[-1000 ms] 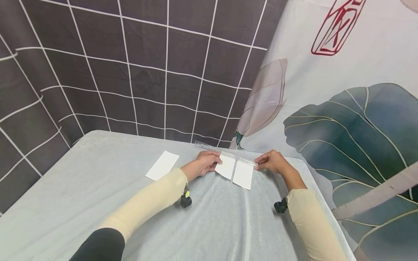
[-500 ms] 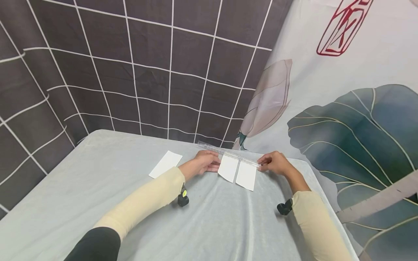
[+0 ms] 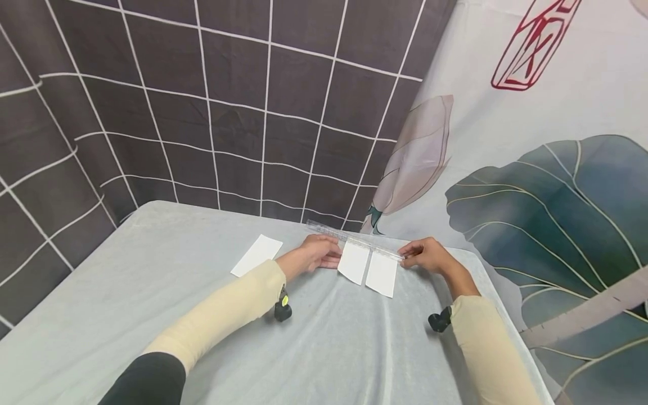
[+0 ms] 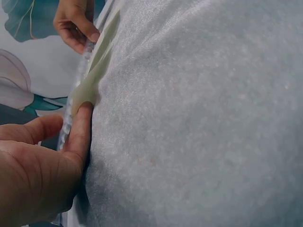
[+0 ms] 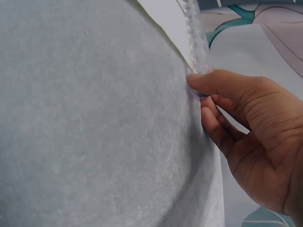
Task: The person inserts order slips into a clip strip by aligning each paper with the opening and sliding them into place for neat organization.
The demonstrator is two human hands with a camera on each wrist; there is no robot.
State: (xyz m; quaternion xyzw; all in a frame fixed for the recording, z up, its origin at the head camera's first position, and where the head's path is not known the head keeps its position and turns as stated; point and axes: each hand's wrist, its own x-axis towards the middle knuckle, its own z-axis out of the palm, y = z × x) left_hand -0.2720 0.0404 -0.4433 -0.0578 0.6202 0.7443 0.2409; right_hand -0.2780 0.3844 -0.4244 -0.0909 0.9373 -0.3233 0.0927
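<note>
A long clear plastic strip (image 3: 326, 230), bumpy in the wrist views, lies slantwise near the table's far edge. Two white cards, a left card (image 3: 354, 262) and a right card (image 3: 382, 274), stand side by side against it with a narrow gap between. My right hand (image 3: 427, 256) pinches the strip's right end between thumb and fingers. The left hand (image 3: 320, 251) has its thumb and a finger on either side of the strip, right at the left card's outer edge. In the left wrist view that thumb (image 4: 81, 127) touches the card's end.
Another white card (image 3: 257, 255) lies flat on the grey cloth-covered table (image 3: 152, 270), left of the left hand. Close behind the table hang a dark grid-patterned curtain (image 3: 233, 129) and a leaf-patterned curtain (image 3: 476, 124).
The head view has shifted slightly. My left fingertips have slid a little left, off the left card's face to its edge. The right hand keeps its pinch on the strip.
</note>
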